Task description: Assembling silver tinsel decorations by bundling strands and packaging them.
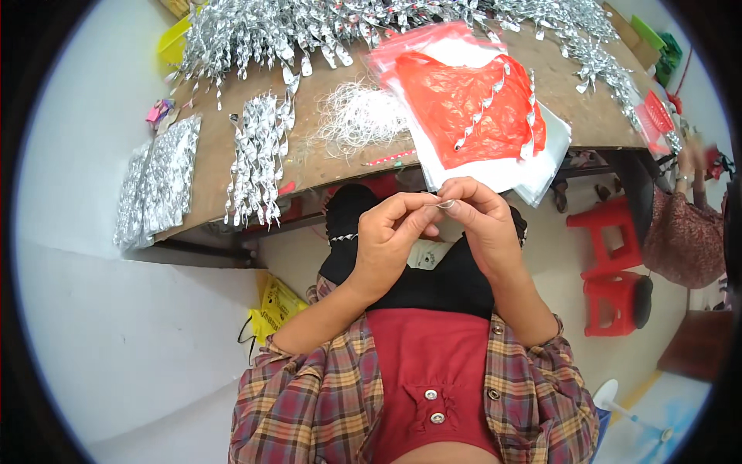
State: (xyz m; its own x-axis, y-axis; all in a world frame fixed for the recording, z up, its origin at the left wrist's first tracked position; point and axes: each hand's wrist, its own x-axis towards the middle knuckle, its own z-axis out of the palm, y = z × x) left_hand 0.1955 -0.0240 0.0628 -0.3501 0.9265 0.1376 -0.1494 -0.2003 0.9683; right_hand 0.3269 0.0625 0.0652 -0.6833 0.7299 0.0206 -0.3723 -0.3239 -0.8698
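My left hand [393,236] and my right hand [487,224] meet in front of my lap at the table's near edge. Each pinches a thin white string [444,204], bent into a small curve between the fingertips. Just beyond them, a red plastic bag [464,100] lies on a stack of clear plastic bags [533,174]. On the red bag rest two silver twisted strips [483,108], apart from each other. Left of the bags, a tangled heap of white strings [362,116] is spread on the brown table [321,158].
Silver twisted strips [259,39] are heaped along the table's far side. A smaller bunch [261,158] hangs over the near edge, beside packed silver strips [166,174] at the left. Red stools [607,232] stand at right, near another person [684,232]. A yellow bag [280,307] sits below.
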